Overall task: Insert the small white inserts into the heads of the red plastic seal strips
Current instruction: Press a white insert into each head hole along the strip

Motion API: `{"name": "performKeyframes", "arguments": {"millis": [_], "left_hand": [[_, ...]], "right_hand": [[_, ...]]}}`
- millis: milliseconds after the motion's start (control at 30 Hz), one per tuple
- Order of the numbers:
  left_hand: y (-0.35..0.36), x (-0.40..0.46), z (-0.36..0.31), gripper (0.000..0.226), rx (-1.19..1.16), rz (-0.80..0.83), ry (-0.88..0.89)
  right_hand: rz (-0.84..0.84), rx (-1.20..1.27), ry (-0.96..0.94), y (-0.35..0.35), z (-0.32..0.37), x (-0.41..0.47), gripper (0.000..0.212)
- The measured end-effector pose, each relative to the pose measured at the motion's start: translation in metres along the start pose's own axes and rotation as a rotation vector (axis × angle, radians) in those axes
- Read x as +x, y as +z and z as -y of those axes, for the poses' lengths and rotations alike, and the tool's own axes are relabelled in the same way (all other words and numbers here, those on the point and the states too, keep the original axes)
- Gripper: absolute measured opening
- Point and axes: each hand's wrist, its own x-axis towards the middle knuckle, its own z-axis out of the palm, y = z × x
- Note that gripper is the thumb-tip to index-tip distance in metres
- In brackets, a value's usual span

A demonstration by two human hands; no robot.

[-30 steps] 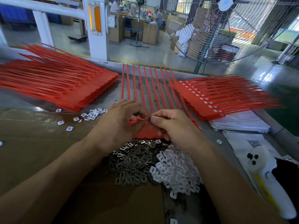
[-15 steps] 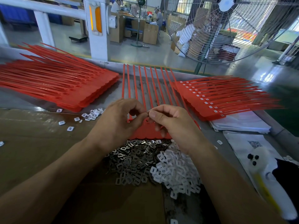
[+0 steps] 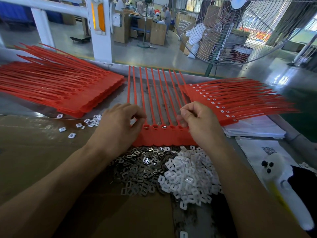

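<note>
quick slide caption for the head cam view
Both hands, left and right, work at a red seal strip sheet, with metal clips and white inserts piled below.

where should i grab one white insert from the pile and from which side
Take one of the loose white inserts at the near edge of the white pile, such as the stray one. It lies flat and apart from the others, so come from above and pinch its two long outer edges; the right hand is nearer.
</note>
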Motion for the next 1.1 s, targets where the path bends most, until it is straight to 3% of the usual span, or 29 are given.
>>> {"name": "performKeyframes", "arguments": {"millis": [200,600,800,967,1100], "left_hand": [[0.001,-0.002,0.006,0.018,0.128,0.127,-0.109],[0.0,-0.002,0.007,0.023,0.134,0.227,-0.138],[0.002,-0.001,0.008,0.022,0.142,0.235,-0.134],[0.002,-0.001,0.008,0.023,0.155,0.255,-0.123],[0.001,-0.001,0.009,0.026,0.169,0.274,-0.096]], "right_hand": [[0.077,-0.188,-0.042,0.002,-0.003,0.0,0.012],[0.26,-0.255,-0.139,0.007,0.01,-0.01,0.01],[0.267,-0.3,-0.144,0.012,0.01,-0.008,0.009],[0.146,-0.188,-0.125,0.006,0.006,-0.006,0.011],[0.211,-0.242,-0.108,0.011,0.005,-0.006,0.012]]}}
